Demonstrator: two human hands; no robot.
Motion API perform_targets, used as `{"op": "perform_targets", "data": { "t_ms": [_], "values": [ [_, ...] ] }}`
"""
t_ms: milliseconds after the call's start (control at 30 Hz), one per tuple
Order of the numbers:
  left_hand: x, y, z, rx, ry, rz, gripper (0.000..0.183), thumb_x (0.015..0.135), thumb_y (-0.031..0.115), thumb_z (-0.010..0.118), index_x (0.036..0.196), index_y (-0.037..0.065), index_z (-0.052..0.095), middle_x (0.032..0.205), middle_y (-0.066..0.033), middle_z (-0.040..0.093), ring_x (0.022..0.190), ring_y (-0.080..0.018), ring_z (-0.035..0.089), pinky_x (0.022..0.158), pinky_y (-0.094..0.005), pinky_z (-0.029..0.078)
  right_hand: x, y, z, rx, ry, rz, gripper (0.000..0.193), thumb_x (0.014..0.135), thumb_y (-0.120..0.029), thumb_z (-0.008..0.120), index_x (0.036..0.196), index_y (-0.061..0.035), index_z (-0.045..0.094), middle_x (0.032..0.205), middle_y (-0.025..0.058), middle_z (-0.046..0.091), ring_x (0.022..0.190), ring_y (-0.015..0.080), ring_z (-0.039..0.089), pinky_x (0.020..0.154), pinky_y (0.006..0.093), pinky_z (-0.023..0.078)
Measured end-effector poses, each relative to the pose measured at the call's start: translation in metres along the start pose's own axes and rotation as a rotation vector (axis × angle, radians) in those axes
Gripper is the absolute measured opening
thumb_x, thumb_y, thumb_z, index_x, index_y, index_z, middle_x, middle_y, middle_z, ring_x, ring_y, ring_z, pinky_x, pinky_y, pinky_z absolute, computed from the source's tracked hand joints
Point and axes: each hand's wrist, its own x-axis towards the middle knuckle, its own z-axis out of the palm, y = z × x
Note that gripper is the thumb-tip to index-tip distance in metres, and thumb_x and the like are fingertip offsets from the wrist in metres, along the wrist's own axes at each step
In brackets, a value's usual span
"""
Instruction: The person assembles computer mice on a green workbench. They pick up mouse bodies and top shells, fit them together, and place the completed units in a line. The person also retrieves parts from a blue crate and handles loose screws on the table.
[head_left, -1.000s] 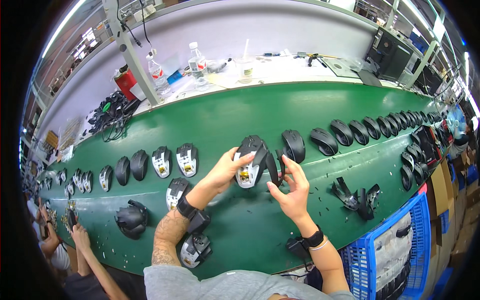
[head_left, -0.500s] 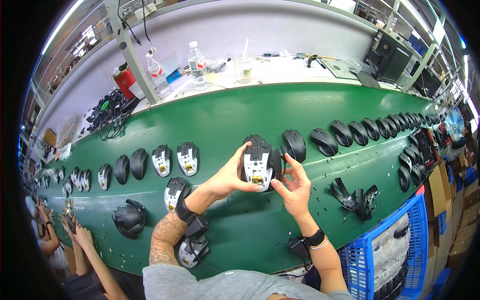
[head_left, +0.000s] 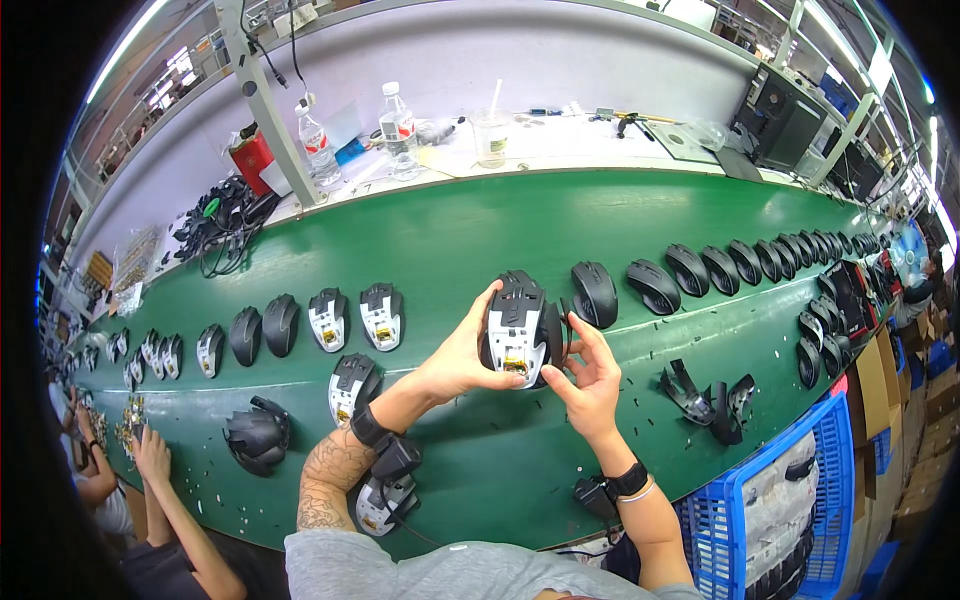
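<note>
Both my hands hold up a computer mouse (head_left: 515,343) above the green bench, its upper shell off and its white-and-black inside facing me. A gold-coloured part shows in a cutout at its lower end. My left hand (head_left: 462,352) grips the left side, thumb along the lower edge. My right hand (head_left: 588,385) pinches the right side, where a dark curved side piece (head_left: 553,333) stands out by the fingers; whether it is fully attached I cannot tell. Another opened mouse (head_left: 353,388) lies beside my left forearm, and one more (head_left: 386,505) lies nearer to me.
Rows of mice run along the green bench (head_left: 450,230), black ones (head_left: 652,287) at right. Loose black shell pieces (head_left: 705,400) lie right of my hands, stacked black shells (head_left: 257,437) left. A blue crate (head_left: 735,520) stands at lower right. A co-worker's hand (head_left: 152,457) works at far left.
The mouse in my hands has tilted slightly, showing more of its top end. The row of mice at the back has shifted a little to the right. The co-worker's hands have moved.
</note>
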Motion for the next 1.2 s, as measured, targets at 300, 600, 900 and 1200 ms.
{"op": "perform_targets", "data": {
  "t_ms": [300,600,900,1200],
  "values": [
    [-0.003,0.005,0.005,-0.030,0.025,-0.030,0.115,0.058,0.003,0.077,0.144,0.004,0.000,0.136,-0.0135,0.034,0.125,-0.0218,0.037,0.105,-0.0347,0.028,-0.001,0.000,0.000,-0.018,-0.006,-0.009,0.064,0.071,-0.002,0.073,0.128,0.0018,0.045,0.122,0.0113,0.046,0.090,0.0133,0.054,0.080,0.0302,0.051],
    [-0.006,0.005,0.011,0.033,0.062,0.049,0.107,0.058,0.000,0.066,0.143,0.004,0.001,0.131,-0.0135,0.040,0.120,-0.0205,0.043,0.101,-0.0330,0.033,-0.002,-0.001,0.001,-0.050,-0.034,-0.032,0.065,0.071,-0.004,0.074,0.129,-0.0002,0.045,0.124,0.0117,0.045,0.091,0.0133,0.054,0.082,0.0304,0.051],
    [-0.006,-0.001,0.015,0.064,0.109,0.123,0.108,0.063,0.001,0.068,0.143,0.003,-0.003,0.134,-0.0161,0.036,0.121,-0.0228,0.042,0.102,-0.0350,0.033,-0.004,-0.002,0.003,-0.032,-0.031,-0.028,0.065,0.071,-0.002,0.073,0.129,0.0012,0.044,0.125,0.0117,0.044,0.091,0.0137,0.054,0.082,0.0310,0.051],
    [-0.006,0.000,0.007,-0.067,0.016,0.042,0.119,0.066,0.007,0.076,0.142,0.006,-0.015,0.142,-0.0172,0.023,0.131,-0.0256,0.028,0.107,-0.0370,0.024,0.001,0.002,-0.005,0.021,0.009,0.003,0.065,0.071,0.001,0.072,0.129,0.0025,0.043,0.126,0.0109,0.044,0.090,0.0139,0.054,0.081,0.0315,0.050]
  ]
}}
